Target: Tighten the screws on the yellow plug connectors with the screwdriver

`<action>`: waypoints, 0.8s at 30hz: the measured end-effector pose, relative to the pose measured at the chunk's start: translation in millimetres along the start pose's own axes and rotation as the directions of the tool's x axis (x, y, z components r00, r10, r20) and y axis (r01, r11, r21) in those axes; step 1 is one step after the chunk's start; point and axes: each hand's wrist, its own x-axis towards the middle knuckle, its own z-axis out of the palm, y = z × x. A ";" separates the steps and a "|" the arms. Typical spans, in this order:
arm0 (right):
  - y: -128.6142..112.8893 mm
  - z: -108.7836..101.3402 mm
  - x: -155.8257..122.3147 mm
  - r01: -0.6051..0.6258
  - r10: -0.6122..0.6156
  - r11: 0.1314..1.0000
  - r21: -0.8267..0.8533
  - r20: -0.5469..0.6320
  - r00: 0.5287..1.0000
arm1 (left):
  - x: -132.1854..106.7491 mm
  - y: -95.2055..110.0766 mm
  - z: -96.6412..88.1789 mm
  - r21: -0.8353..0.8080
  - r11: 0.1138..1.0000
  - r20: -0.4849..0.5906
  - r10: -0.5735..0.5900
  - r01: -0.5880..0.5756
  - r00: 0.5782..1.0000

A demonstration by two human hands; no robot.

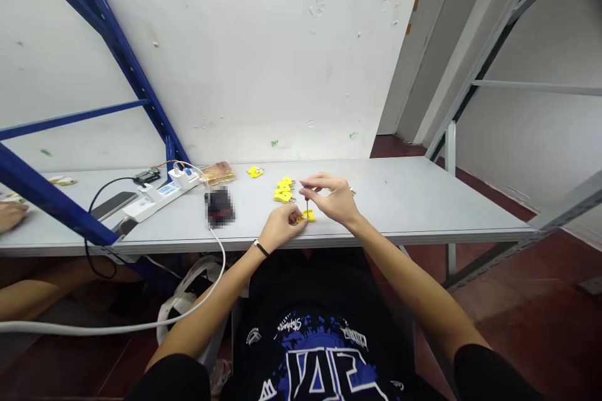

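My left hand (281,225) is curled near the front edge of the grey table (423,207), its fingers pinching a small yellow plug-like connector (308,217) that rests on the surface. My right hand (333,198) hovers just above it, fingers pinched on a thin small screwdriver (306,205) held upright with its tip on the connector. A cluster of several more yellow connectors (284,190) lies just behind my hands, and one single yellow connector (254,171) sits farther back.
A white power strip (157,197) with a plugged-in charger and cables lies at the left, beside a dark phone (111,203) and a blurred black object (219,207). A clear packet (217,172) lies by the wall. Blue shelf struts (56,203) cross the left; another person's hand (10,214) rests at the far left.
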 end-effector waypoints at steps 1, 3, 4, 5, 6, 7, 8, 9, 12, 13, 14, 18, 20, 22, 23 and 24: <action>0.7 -0.4 -0.5 0.028 -0.028 1.000 0.001 0.008 1.000 | -0.1 0.4 0.0 0.000 1.000 0.001 0.000 0.000 1.000; 1.8 -1.7 -1.5 0.079 -0.078 0.997 -0.009 0.064 0.995 | -0.4 1.2 -0.1 0.002 1.000 -0.001 -0.002 0.002 1.000; 2.3 -2.5 -1.8 0.105 -0.102 0.994 -0.026 0.106 0.989 | -0.5 1.5 -0.2 0.004 1.000 -0.002 -0.005 0.005 1.000; 2.9 -3.2 -1.8 0.132 -0.124 0.990 -0.050 0.145 0.982 | -0.6 1.6 -0.4 0.005 1.000 -0.002 -0.009 0.009 1.000; 3.6 -3.8 -1.7 0.158 -0.143 0.984 -0.077 0.171 0.975 | -0.6 1.5 -0.5 0.005 1.000 -0.004 -0.013 0.013 1.000; 4.4 -4.3 -1.5 0.178 -0.157 0.979 -0.104 0.181 0.971 | -0.6 1.2 -0.7 0.006 1.000 -0.004 -0.017 0.017 1.000; 5.2 -4.6 -1.3 0.187 -0.164 0.975 -0.122 0.178 0.970 | -0.6 0.8 -0.6 0.007 1.000 -0.004 -0.018 0.018 1.000; 6.0 -4.9 -1.0 0.183 -0.161 0.975 -0.129 0.165 0.973 | -0.7 0.2 -0.4 0.008 1.000 -0.003 -0.016 0.016 1.000; 6.5 -5.7 -1.2 0.144 -0.129 0.985 -0.098 0.149 0.980 | -1.1 -1.1 2.0 0.016 1.000 -0.003 -0.010 0.010 1.000; 6.0 -6.0 -1.5 0.140 -0.125 0.986 -0.087 0.158 0.979 | -1.5 -0.9 2.8 0.018 1.000 -0.004 -0.010 0.010 1.000; 5.1 -6.5 -2.0 0.142 -0.127 0.987 -0.078 0.168 0.978 | -1.8 -0.3 3.1 0.016 1.000 -0.006 -0.011 0.011 1.000; 0.3 -8.5 -3.1 0.185 -0.167 0.980 -0.078 0.194 0.967 | -2.2 4.4 -10.2 0.038 0.999 0.012 0.003 -0.003 1.000; -1.6 -9.4 -3.1 0.200 -0.175 0.975 -0.099 0.212 0.961 | -1.0 4.4 -28.6 0.191 0.982 -0.057 0.028 -0.016 0.998; -2.8 -10.2 -2.7 0.208 -0.177 0.971 -0.118 0.230 0.957 | 0.9 -0.6 -51.7 0.444 0.895 -0.198 0.057 0.038 0.978; -3.2 -10.5 -2.5 0.212 -0.179 0.970 -0.121 0.236 0.955 | 1.9 -5.3 -63.3 0.546 0.830 -0.277 0.047 0.117 0.960; -3.4 -10.8 -2.3 0.216 -0.183 0.969 -0.121 0.239 0.954 | 2.7 -11.4 -73.8 0.615 0.760 -0.346 0.022 0.208 0.938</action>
